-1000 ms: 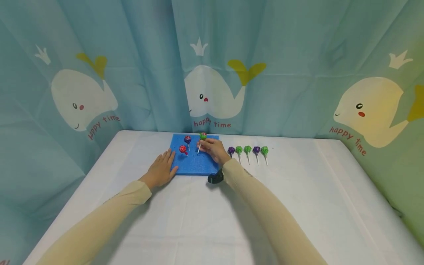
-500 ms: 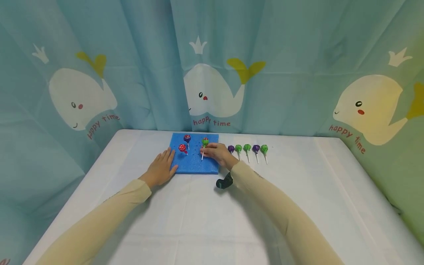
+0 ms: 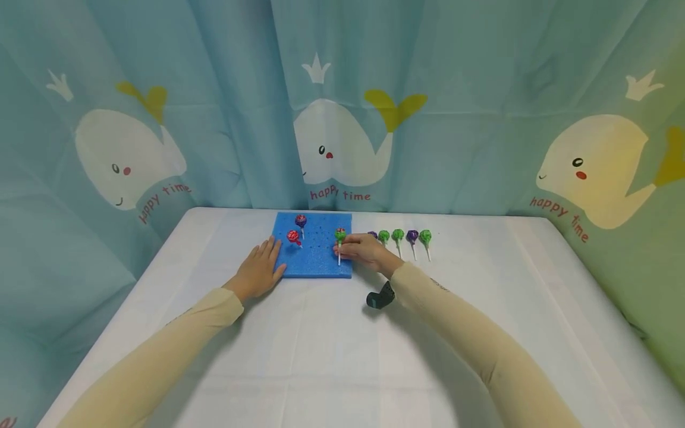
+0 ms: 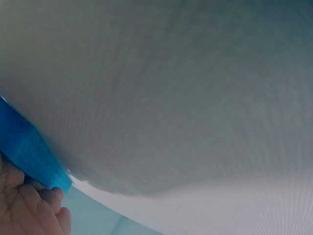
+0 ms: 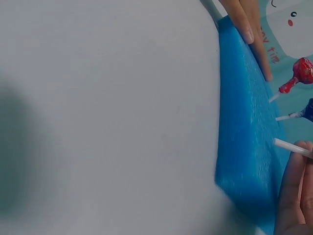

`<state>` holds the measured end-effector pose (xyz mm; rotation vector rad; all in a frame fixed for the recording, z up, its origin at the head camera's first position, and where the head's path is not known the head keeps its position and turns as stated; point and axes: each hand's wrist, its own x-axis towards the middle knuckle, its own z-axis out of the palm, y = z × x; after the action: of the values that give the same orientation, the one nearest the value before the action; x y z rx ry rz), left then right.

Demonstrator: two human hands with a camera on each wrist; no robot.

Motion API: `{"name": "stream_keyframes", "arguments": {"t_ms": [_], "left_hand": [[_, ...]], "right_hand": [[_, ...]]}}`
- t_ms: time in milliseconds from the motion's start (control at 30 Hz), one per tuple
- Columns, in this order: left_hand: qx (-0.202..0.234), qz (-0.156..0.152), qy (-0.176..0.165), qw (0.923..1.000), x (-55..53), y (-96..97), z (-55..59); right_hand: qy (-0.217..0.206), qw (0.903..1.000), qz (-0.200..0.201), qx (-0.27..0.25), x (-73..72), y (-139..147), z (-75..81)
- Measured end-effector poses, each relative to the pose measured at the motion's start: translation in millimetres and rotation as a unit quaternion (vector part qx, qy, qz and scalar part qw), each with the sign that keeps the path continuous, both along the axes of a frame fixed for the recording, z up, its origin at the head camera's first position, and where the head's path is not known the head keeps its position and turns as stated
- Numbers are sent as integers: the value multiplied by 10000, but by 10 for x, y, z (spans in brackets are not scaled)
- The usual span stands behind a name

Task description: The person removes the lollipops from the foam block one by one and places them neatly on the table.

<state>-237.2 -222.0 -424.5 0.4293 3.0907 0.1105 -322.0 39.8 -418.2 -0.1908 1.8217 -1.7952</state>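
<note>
My right hand (image 3: 366, 249) pinches a green-wrapped lollipop (image 3: 340, 235) by its white stick, head up, over the right part of a blue foam board (image 3: 316, 264). In the right wrist view the bare end of that stick (image 5: 289, 145) points at the board's top and appears just short of it. A red lollipop (image 3: 293, 236) and a blue-purple lollipop (image 3: 301, 220) stand in the board's left half, the red one leaning. Along the board's left edge my left hand (image 3: 257, 272) rests with fingers straight. The left wrist view catches only its fingers (image 4: 36, 210) beside the foam.
Right of the board several lollipops lie in a row, among them a green one (image 3: 398, 234) and a purple one (image 3: 412, 236); my right hand partly covers the leftmost. Small dark holes dot the foam. A dark device (image 3: 381, 296) sits under my right wrist. A whale-print curtain (image 3: 460, 160) hangs behind the table.
My right hand has moved right and toward me across the board with the green lollipop, whose stick is now more upright. My left hand has stayed at the board's edge.
</note>
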Motion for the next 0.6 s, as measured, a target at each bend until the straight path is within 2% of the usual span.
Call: {"name": "stream_keyframes", "arguments": {"t_ms": [233,600], "left_hand": [[23,3,-43,10000,-9,4,32],[-12,40,-101,9999,-12,7,13]], "right_hand": [[275,9996,-53,-55,46,256,105],[444,9976,-281,444,119,626,301]]}}
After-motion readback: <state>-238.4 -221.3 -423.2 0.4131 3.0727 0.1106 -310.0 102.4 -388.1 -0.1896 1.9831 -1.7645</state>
